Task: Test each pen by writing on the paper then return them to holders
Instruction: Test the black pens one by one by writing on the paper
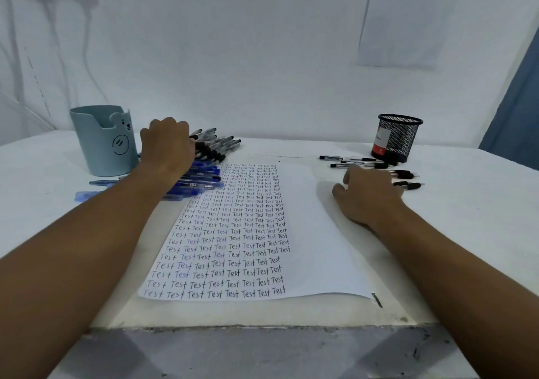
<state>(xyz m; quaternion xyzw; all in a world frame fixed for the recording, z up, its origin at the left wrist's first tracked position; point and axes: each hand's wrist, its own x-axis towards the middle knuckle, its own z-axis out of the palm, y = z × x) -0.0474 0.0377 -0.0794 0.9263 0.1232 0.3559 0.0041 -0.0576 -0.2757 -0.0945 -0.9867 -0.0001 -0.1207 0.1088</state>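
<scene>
A white sheet of paper (309,233) lies in the middle of the table, its left half filled with rows of the word "Test". At its upper left is a pile of black pens (218,145) and blue pens (201,180). My left hand (167,145) lies over this pile with its fingers curled down among the pens; what they hold is hidden. A few black pens (358,163) lie at the paper's upper right. My right hand (369,195) rests beside them, fingers loosely curled on the table. A light blue bear-face holder (103,139) stands far left, a black mesh holder (396,138) far right.
The table (466,203) is white with a white wall behind it. A printed sheet (405,20) hangs on the wall at the upper right. A blue curtain (519,110) is at the right edge. Two loose blue pens (99,182) lie left of my forearm.
</scene>
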